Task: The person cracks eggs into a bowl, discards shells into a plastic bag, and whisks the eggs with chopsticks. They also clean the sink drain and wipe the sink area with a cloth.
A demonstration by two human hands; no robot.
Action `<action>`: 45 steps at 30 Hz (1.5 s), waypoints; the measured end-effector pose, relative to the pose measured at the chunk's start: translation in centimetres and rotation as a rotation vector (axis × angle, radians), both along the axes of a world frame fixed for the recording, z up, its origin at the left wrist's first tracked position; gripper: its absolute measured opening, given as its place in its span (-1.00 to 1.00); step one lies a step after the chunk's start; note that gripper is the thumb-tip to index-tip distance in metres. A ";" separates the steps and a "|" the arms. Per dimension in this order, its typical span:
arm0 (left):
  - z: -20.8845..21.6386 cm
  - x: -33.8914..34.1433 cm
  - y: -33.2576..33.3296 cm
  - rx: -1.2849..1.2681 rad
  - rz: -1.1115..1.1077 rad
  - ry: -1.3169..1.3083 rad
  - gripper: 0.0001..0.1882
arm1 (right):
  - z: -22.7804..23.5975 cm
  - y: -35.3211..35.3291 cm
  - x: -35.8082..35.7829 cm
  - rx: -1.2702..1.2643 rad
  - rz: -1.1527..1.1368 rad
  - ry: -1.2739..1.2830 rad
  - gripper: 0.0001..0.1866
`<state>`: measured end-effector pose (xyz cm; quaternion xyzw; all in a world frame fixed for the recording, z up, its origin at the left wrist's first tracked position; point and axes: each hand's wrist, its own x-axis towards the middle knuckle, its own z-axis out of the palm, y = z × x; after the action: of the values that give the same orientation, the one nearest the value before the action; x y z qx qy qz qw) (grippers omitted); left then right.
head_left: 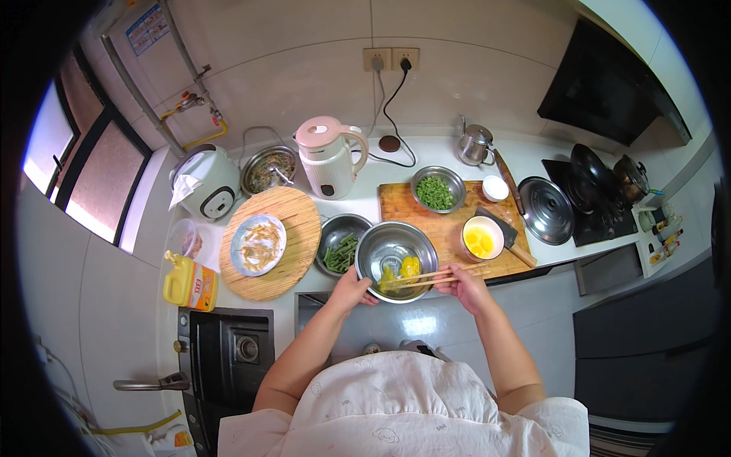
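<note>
My left hand (353, 292) grips the rim of a steel mixing bowl (378, 245) on its near left side, and the bowl tilts slightly toward me. A pair of wooden chopsticks (438, 277) is pinched in my right hand (464, 288), their tips down in the bowl. Yellow egg (410, 266) lies low in the bowl by the tips, partly mixed. To the right, a white bowl (496, 234) with several egg yolks stands on the wooden cutting board (396, 199). Just left of the mixing bowl is a steel bowl of green beans (339, 253).
A cleaver (499, 225) lies on the board, handle toward the near edge, below a bowl of chopped greens (434, 193). At left, a plate of shredded food (259, 245) rests on a round wooden board (304, 221). A pink-lidded appliance (327, 164), pan lid (546, 211) and sink (228, 358) surround the counter.
</note>
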<state>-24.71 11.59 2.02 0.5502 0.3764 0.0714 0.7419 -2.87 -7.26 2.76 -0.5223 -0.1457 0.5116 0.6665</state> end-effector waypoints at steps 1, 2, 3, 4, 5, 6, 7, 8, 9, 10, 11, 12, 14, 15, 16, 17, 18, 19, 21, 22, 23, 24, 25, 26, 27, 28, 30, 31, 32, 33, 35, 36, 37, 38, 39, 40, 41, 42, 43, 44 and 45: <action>0.2 0.0 -0.2 0.012 -0.006 0.007 -0.47 | 0.6 -0.1 -0.3 -0.022 0.074 0.028 -0.68; 0.1 -0.2 -0.2 0.012 -0.008 0.009 -0.47 | 0.1 0.1 -0.2 -0.010 -0.016 -0.011 -0.67; 0.1 -0.2 -0.2 0.010 -0.011 0.008 -0.47 | -0.5 0.2 0.1 -0.001 -0.108 -0.051 -0.66; -0.4 -0.3 0.0 -0.004 -0.010 0.003 -0.47 | -0.8 0.2 0.2 0.008 -0.201 -0.092 -0.65; -0.6 -0.4 -0.1 -0.005 -0.010 0.004 -0.47 | -1.0 -0.3 0.2 -0.006 -0.099 -0.068 -0.65; -0.5 -0.5 -0.1 -0.005 -0.008 0.007 -0.47 | -0.5 -0.5 -0.2 -0.016 0.004 -0.043 -0.64; -0.1 -0.5 -0.2 0.009 -0.007 0.017 -0.47 | -0.2 -0.6 -0.4 -0.027 0.106 -0.017 -0.63; -0.1 -0.6 -0.2 0.011 -0.003 0.017 -0.47 | -0.4 -0.5 -0.5 0.001 0.001 -0.035 -0.62; 0.0 -0.7 -0.3 0.011 0.000 0.016 -0.47 | -0.6 -0.4 -0.4 0.026 -0.106 -0.055 -0.61; -0.3 -0.8 -0.3 0.001 0.006 0.006 -0.47 | -0.6 -0.3 -0.4 0.051 -0.212 -0.075 -0.60; -0.2 -0.9 -0.3 0.001 0.008 0.000 -0.47 | -0.4 -0.6 -0.5 0.014 -0.129 -0.045 -0.59; -0.2 -1.0 -0.3 0.002 0.010 -0.005 -0.48 | 0.2 -0.7 -0.7 -0.020 -0.044 -0.013 -0.58; 0.2 -1.0 -0.4 0.018 0.010 -0.006 -0.47 | 0.4 -0.6 -0.8 0.001 -0.056 -0.020 -0.57; 0.3 -1.0 -0.5 0.021 0.011 -0.007 -0.47 | 0.0 -0.6 -0.5 0.052 -0.153 -0.059 -0.57; 0.3 -1.1 -0.6 0.017 0.014 -0.010 -0.46 | -0.3 -0.6 -0.2 0.104 -0.249 -0.098 -0.56; 0.2 -1.2 -0.5 0.022 0.012 -0.007 -0.46 | -0.5 -0.8 0.1 0.033 -0.184 -0.170 -0.56; 0.2 -1.3 -0.6 0.026 0.011 -0.003 -0.46 | -0.2 -0.7 0.2 -0.036 -0.117 -0.240 -0.56; 0.0 -1.3 -0.5 0.039 0.004 0.007 -0.45 | 0.2 -0.6 0.2 -0.105 -0.050 -0.310 -0.56; -0.4 -1.5 -0.4 0.037 0.007 0.009 -0.45 | 0.7 -0.6 -0.1 -0.061 -0.061 -0.238 -0.56; -0.6 -1.7 -0.4 0.023 0.016 0.001 -0.45 | 0.4 -0.4 0.0 -0.029 -0.149 -0.228 -0.56; -0.7 -1.7 -0.5 0.019 0.021 -0.003 -0.45 | 0.1 -0.3 0.1 0.004 -0.238 -0.218 -0.56; -0.7 -1.8 -0.5 0.015 0.026 -0.007 -0.45 | -0.3 -0.5 0.1 -0.026 -0.165 -0.211 -0.56; -0.5 -1.7 -0.6 0.021 0.027 -0.007 -0.44 | -0.8 -0.8 0.2 -0.056 -0.093 -0.203 -0.56; -0.6 -1.7 -0.6 0.016 0.028 -0.007 -0.44 | -1.1 -1.0 0.2 -0.085 -0.020 -0.194 -0.56; -0.7 -1.8 -0.5 0.013 0.030 -0.007 -0.44 | -1.0 -0.9 -0.2 -0.063 -0.076 -0.149 -0.56; -1.3 -1.9 -0.3 -0.001 0.031 -0.006 -0.43 | -0.7 -0.7 -0.8 -0.041 -0.131 -0.104 -0.57; -1.5 -2.0 -0.2 -0.012 0.037 -0.007 -0.43 | -1.0 -0.7 -1.1 -0.045 -0.172 -0.087 -0.57; -1.4 -2.0 -0.3 -0.009 0.041 -0.009 -0.43 | -1.6 -0.8 -0.9 -0.071 -0.157 -0.115 -0.57; -1.3 -2.0 -0.4 -0.008 0.043 -0.007 -0.43 | -2.0 -0.9 -0.8 -0.098 -0.142 -0.143 -0.57; -1.1 -2.0 -0.4 -0.005 0.045 -0.004 -0.43 | -1.8 -0.7 -1.2 -0.077 -0.147 -0.093 -0.57; -1.0 -2.1 -0.4 -0.005 0.044 0.008 -0.44 | -1.2 -0.3 -2.1 -0.035 -0.157 0.008 -0.55; -1.0 -2.1 -0.3 -0.006 0.041 0.011 -0.44 | -1.7 -0.4 -1.9 -0.034 -0.171 -0.023 -0.56; -1.0 -2.0 -0.3 -0.007 0.039 0.010 -0.45 | -2.5 -0.5 -1.4 -0.032 -0.184 -0.055 -0.56; -1.0 -2.0 -0.3 0.001 0.038 0.014 -0.46 | -3.0 -0.6 -1.1 -0.031 -0.198 -0.086 -0.57; -0.9 -2.0 -0.3 0.009 0.039 0.019 -0.48 | -2.5 -0.5 -1.4 -0.037 -0.143 -0.057 -0.57; -0.6 -2.0 -0.4 0.026 0.042 0.027 -0.51 | -1.6 -0.5 -1.8 -0.043 -0.089 -0.027 -0.57; -0.5 -2.0 -0.4 0.029 0.044 0.027 -0.53 | -1.2 -0.4 -2.1 -0.049 -0.034 0.002 -0.56; -0.4 -2.0 -0.4 0.031 0.044 0.025 -0.54 | -1.6 -0.4 -1.8 -0.045 -0.103 -0.029 -0.56; -0.5 -2.0 -0.4 0.020 0.042 0.015 -0.54 | -2.3 -0.3 -1.3 -0.040 -0.171 -0.060 -0.56; -0.4 -2.0 -0.5 0.017 0.042 0.014 -0.54 | -2.7 -0.3 -1.1 -0.036 -0.240 -0.090 -0.56; -0.4 -2.0 -0.5 0.012 0.046 0.014 -0.53 | -2.3 -0.5 -1.3 -0.040 -0.145 -0.059 -0.55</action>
<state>-26.74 11.05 1.61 0.5465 0.3935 0.0869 0.7341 -4.16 -7.71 0.49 -0.5596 -0.1169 0.4490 0.6868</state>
